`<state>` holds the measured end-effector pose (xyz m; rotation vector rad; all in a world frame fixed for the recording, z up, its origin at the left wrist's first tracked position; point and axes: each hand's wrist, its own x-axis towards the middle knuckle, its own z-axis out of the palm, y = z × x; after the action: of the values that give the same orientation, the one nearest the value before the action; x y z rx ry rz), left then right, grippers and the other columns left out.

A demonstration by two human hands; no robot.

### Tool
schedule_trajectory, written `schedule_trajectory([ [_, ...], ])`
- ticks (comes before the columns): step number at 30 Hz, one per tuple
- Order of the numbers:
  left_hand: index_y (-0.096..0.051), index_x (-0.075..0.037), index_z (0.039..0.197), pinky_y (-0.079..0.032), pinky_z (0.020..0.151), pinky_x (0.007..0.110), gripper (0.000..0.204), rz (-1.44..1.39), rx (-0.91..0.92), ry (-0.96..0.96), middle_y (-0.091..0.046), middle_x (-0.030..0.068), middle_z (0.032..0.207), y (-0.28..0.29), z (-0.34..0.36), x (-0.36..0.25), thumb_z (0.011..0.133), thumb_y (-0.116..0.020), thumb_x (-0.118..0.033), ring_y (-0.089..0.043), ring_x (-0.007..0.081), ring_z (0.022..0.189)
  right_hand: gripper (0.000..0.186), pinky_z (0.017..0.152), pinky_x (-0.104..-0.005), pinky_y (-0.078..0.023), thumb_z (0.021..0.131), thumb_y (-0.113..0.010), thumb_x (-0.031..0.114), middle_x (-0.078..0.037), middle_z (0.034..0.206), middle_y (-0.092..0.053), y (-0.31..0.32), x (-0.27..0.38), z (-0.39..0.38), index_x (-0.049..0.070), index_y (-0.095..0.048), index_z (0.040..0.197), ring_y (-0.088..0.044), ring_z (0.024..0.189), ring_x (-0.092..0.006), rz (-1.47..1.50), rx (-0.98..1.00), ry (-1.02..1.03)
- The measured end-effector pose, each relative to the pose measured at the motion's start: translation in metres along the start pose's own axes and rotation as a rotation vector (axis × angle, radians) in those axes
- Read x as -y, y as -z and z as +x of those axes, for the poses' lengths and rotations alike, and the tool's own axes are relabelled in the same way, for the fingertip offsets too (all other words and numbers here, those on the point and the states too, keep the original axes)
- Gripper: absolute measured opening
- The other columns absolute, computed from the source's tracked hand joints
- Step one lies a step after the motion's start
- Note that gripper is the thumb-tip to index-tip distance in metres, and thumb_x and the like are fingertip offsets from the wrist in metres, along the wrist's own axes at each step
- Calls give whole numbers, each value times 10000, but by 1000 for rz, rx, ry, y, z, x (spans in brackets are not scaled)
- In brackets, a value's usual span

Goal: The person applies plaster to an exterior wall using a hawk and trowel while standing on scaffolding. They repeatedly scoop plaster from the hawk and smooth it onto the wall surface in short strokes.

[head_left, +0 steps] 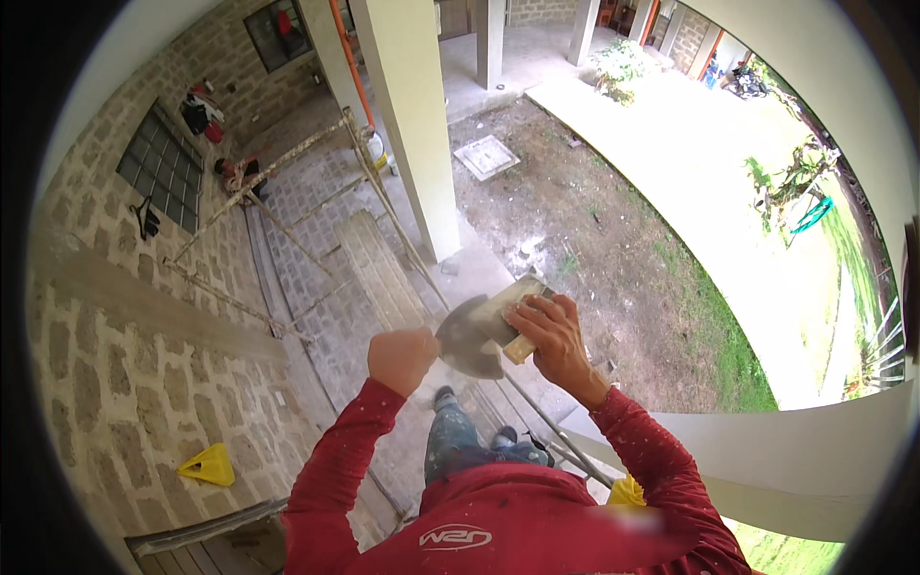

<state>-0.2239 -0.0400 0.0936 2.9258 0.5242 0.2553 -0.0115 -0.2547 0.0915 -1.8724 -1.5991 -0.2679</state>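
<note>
My left hand (402, 360), slightly blurred, is a closed fist round the handle of a trowel (464, 351), which the fingers hide. Its wide grey blade with a rounded edge points to the right. My right hand (550, 333) grips a rectangular plastering float (527, 287) with a pale wooden handle sticking out below the fingers. Both tools come together in front of my body, the float's blade overlapping the trowel's. Whether the two blades touch, I cannot tell. Light spatters mark my red sleeves.
Scaffold pipes (379, 182) and a plank platform (369, 264) lie below, beside a cream pillar (407, 125). A stone-block wall (125, 383) at left carries a yellow object (209, 466). Another person (240, 174) is low by the far wall. Bare soil (594, 249) borders a pale path at right.
</note>
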Motion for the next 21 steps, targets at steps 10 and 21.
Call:
schedule_trajectory([
  [10, -694, -169, 848, -559, 655, 510, 146, 112, -132, 308, -734, 85, 784, -19, 20, 13, 882, -743, -302, -735, 345, 766, 449, 1079, -537, -403, 791, -739, -1, -100, 1262, -759, 27, 35, -48, 84, -759, 1232, -667, 1250, -269, 136, 219, 47],
  [21, -761, -179, 1095, -585, 778, 525, 329, -179, -22, 310, -769, 124, 921, -23, -23, -31, 837, -802, -379, -740, 400, 884, 519, 1219, -564, -328, 856, -733, 39, -141, 1425, -681, 6, 20, -56, 112, -713, 1370, -570, 1398, -344, 10, -10, -173],
])
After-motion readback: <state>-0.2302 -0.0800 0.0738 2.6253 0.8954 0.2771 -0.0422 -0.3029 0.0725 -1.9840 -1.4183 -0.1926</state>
